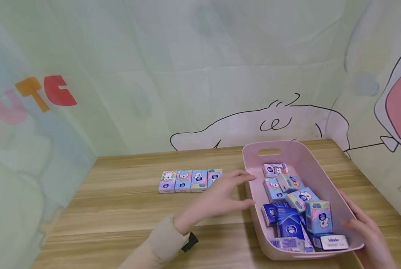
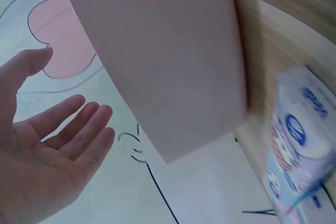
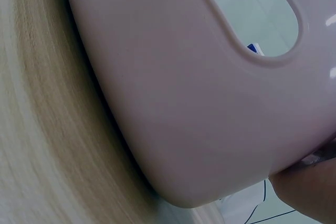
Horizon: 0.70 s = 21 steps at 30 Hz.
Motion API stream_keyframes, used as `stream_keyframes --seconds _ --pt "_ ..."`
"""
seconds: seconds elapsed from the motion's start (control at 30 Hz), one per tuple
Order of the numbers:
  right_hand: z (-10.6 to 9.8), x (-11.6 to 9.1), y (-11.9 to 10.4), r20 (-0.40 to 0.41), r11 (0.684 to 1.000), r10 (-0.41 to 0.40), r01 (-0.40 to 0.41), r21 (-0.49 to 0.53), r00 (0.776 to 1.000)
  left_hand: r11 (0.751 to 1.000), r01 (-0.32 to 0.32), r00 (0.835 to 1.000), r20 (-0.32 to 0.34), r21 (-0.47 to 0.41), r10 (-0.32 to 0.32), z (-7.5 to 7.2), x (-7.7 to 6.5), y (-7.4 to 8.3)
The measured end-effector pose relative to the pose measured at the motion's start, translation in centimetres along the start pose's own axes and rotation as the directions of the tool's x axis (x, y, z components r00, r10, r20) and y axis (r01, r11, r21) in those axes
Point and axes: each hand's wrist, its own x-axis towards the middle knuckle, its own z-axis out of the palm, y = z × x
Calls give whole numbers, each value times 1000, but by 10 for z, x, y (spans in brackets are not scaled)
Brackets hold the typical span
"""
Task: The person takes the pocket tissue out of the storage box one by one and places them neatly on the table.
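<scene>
Behind everything, a pale green backdrop printed with cartoon outlines is hanging in front of you. A wood-grain rectangular worktop is spreading beneath it. On its right side, a pink, round-cornered basket of smooth plastic is standing, with a handle slot showing in its far wall. Inside, a jumbled heap of small, boxy tissue packs in pastel and dark blue wrappers is lying, some tilted on others.

Your right grip is pinching the basket's right rim, thumb over the inside. Your left grip is hovering by the left rim, thumb and fingers spread, holding nothing; whether a fingertip is touching is hard to tell. Left of the basket, a neat row of four pastel tissue packs is lying side by side, the rightmost partly hidden behind your left grip.

You are probably dealing with light, softly yielding packs in slick wrappers, so you are best taking each by its long sides, squeezing gently. The basket is likely staying stiff under your pinch.
</scene>
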Motion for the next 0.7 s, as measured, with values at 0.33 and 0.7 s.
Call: stream_keyframes --seconds 0.33,0.7 --pt "-1 1 1 -23 998 49 -50 -45 999 969 -135 971 224 206 88 20 30 34" --pt "-1 1 0 -34 997 60 -61 -41 998 860 -155 937 348 486 -28 62 49 53"
